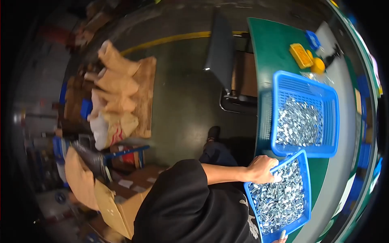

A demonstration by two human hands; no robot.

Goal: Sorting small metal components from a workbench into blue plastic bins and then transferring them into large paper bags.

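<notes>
My left hand (262, 169) is closed on the rim of a smaller blue plastic tray (306, 190), at its far left corner. The tray holds many small shiny metal pieces (279, 198) and sits tilted close against my body at the table's edge. At the near end of this tray, my right hand (281, 239) shows only its fingers over the rim; the rest is cut off by the picture's edge. White covers show on some fingertips. Just beyond stands a larger blue basket (333, 117) with slotted walls, also holding small metal pieces (300, 123).
The green table (269, 44) carries a yellow container (300, 56), a small blue box (313, 39) and a clear plastic bag (320, 77). A chair (221, 56) stands left of it. Paper sacks (117, 83) rest on a wooden board (146, 97); an open carton (117, 206) lies nearby.
</notes>
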